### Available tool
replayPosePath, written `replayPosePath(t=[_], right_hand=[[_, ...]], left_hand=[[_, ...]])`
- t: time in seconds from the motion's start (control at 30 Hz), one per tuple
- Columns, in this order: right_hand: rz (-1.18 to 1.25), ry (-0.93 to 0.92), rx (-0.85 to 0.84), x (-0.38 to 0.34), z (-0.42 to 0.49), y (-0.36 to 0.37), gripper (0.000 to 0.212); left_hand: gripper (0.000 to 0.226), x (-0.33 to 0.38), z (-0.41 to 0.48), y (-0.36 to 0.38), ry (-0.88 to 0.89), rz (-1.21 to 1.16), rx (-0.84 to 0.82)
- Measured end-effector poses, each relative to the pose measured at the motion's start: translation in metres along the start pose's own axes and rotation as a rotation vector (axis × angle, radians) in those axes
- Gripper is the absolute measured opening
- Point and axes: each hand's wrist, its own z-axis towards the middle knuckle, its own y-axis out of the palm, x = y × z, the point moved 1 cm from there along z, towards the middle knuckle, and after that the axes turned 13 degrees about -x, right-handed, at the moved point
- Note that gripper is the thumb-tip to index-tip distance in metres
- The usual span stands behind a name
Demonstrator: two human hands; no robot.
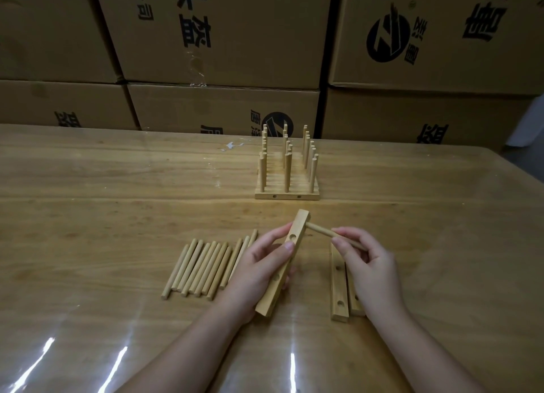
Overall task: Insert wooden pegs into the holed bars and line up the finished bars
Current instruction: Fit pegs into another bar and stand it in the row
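The pale wooden holed bar (298, 226), round holes along one face, is gripped in the left hand (259, 263) above the table (88, 216), its long axis slanting from near-left to far-right. The right hand (368, 263) pinches a peg (321, 230) whose tip meets the bar's far end. Loose pegs (203, 267) lie left, two spare bars (338, 289) lie under the right hand, finished bars (287, 169) stand beyond, before cardboard boxes (223, 33)

Dim, vignetted; glare streaks on table (88, 186); edges bowed.
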Motion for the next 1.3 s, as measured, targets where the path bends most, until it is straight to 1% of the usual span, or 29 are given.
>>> replayPosePath(t=[0.47, 0.73, 0.9, 1.03, 1.07, 1.1, 1.2, 1.23, 1.3], right_hand=[[-0.065, -0.017, 0.011, 0.006, 0.0, 0.0, 0.019], [-0.125, -0.029, 0.03, 0.005, -0.002, 0.001, 0.017], [-0.115, 0.001, 0.0, 0.005, 0.0, 0.001, 0.013], [-0.097, -0.018, -0.041, -0.001, 0.002, 0.004, 0.009], [-0.061, -0.027, -0.046, -0.003, 0.001, 0.005, 0.014], [-0.009, -0.038, -0.048, -0.005, 0.0, 0.005, 0.025], [0.124, -0.068, -0.007, -0.005, -0.001, 0.003, 0.065], [0.134, -0.065, 0.0, -0.004, -0.001, 0.002, 0.07], [0.131, -0.053, -0.029, -0.003, 0.0, 0.003, 0.063]], left_hand=[[0.042, 0.0, 0.0, 0.002, 0.005, 0.087, 0.011], [0.041, 0.0, 0.0, 0.002, -0.032, 0.096, -0.021], [0.044, -0.001, 0.0, 0.004, -0.04, 0.069, -0.013], [0.044, -0.003, 0.003, 0.002, -0.055, -0.004, -0.003], [0.044, -0.004, 0.004, 0.001, -0.06, -0.024, -0.003], [0.044, -0.004, 0.004, -0.001, -0.065, -0.05, -0.002], [0.045, -0.004, 0.003, -0.008, -0.03, -0.168, 0.056], [0.045, -0.004, 0.004, -0.01, 0.004, -0.215, 0.096], [0.043, 0.0, 0.005, -0.016, 0.094, -0.281, 0.178]])
